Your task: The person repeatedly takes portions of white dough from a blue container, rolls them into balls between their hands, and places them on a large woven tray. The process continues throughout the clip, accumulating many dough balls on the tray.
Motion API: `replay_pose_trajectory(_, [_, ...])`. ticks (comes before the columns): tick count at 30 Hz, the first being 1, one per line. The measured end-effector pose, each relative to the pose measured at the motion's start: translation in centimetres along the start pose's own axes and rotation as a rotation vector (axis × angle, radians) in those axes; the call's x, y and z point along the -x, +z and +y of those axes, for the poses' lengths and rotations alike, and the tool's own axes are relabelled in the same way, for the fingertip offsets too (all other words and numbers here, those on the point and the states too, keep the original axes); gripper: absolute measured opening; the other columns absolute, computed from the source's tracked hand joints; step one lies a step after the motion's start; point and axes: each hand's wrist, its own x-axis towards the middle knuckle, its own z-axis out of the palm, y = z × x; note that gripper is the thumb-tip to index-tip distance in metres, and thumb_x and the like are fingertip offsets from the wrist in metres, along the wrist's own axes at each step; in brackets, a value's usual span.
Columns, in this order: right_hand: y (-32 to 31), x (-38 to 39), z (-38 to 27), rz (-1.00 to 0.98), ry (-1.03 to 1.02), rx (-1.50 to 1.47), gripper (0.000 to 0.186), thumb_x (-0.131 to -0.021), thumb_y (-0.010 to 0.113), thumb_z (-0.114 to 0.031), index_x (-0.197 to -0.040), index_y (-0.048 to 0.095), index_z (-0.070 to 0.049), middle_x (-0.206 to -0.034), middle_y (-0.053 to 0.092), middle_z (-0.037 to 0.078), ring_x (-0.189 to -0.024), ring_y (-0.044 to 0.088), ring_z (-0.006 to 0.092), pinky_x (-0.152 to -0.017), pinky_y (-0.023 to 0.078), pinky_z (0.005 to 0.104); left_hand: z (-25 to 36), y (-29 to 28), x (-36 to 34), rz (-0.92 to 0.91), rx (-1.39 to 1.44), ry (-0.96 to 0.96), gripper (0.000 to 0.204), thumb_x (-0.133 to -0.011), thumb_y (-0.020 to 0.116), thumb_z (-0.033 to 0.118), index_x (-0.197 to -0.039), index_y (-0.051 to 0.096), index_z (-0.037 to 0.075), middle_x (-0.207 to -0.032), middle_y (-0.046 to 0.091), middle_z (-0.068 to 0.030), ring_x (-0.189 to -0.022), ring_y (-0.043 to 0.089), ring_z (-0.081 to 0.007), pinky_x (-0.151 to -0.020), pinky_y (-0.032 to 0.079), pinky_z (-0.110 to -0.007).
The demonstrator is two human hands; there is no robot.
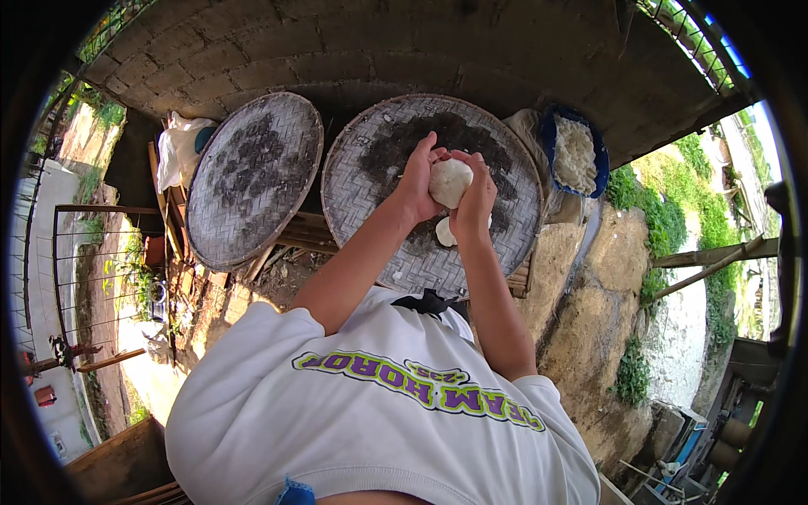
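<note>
Between my two hands is a rounded, flattened ball of white dough [451, 183]. My left hand [417, 182] cups its left side, the thumb raised. On the other side my right hand [477, 195] presses its palm and fingers against the ball. Both hands are above a large round woven bamboo tray [353, 187] with a dark, stained middle. A smaller white piece of dough [445, 232] lies on the tray below my hands, partly hidden by my right wrist.
To the right stands a blue basin [551, 135] with a crumbly white mass [575, 156] in it. A second round woven tray [252, 181] leans at the left, near a white plastic bag [178, 150]. Behind everything rises a block wall [353, 50].
</note>
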Motion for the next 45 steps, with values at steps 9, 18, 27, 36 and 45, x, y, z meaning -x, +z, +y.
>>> replay_pose_trajectory(9, [-4.5,3.1,9.1,-0.104,0.065,0.693,0.044,-0.105,0.061,-0.032,-0.142,0.058,-0.008,-0.136,0.061,0.012,-0.122,0.058,0.0203,-0.098,0.048,0.0332,-5.3,-11.5,0.5,0.171,-0.155,-0.132,0.045,-0.104,0.051,0.049,-0.123,0.063,0.01,-0.114,0.07,-0.0087,-0.105,0.07,-0.022,-0.089,0.056,-0.039])
replay_pose_trajectory(18, [-10.3,4.4,20.6,0.143,1.003,-0.31,0.055,-0.104,0.037,-0.055,-0.137,0.052,-0.014,-0.132,0.061,0.009,-0.12,0.061,0.0274,-0.1,0.048,0.0522,-12.9,-21.4,-3.3,0.496,-1.11,0.06,0.056,-0.097,0.066,0.048,-0.123,0.065,-0.001,-0.112,0.071,-0.0159,-0.104,0.068,-0.0244,-0.088,0.053,-0.036])
replay_pose_trajectory(27, [-8.9,2.2,18.9,0.182,1.023,0.209,0.052,-0.102,0.046,-0.051,-0.133,0.055,-0.01,-0.124,0.061,0.01,-0.112,0.062,0.0282,-0.089,0.052,0.0493,-9.7,-23.2,-5.1,0.56,-1.383,0.236,0.062,-0.095,0.066,0.049,-0.136,0.058,0.004,-0.14,0.057,-0.0225,-0.127,0.057,-0.0374,-0.105,0.047,-0.046])
replay_pose_trajectory(36, [-19.1,5.3,13.2,0.144,1.103,0.092,0.052,-0.104,0.047,-0.05,-0.129,0.057,-0.005,-0.121,0.064,0.013,-0.111,0.064,0.0291,-0.094,0.05,0.0461,-11.5,-22.3,-8.0,0.365,-2.006,0.439,0.061,-0.105,0.051,0.044,-0.153,0.044,0.007,-0.162,0.033,-0.0218,-0.151,0.029,-0.04,-0.122,0.028,-0.052])
replay_pose_trajectory(45, [-34.1,-4.1,4.0,0.415,0.768,0.291,0.035,-0.106,0.05,-0.035,-0.12,0.063,-0.006,-0.109,0.069,0.008,-0.094,0.068,0.0193,-0.079,0.053,0.0357,-14.5,-22.1,-9.6,0.237,-2.349,0.393,0.055,-0.108,0.044,0.041,-0.154,0.044,0.011,-0.167,0.026,-0.0153,-0.156,0.022,-0.0369,-0.122,0.023,-0.06])
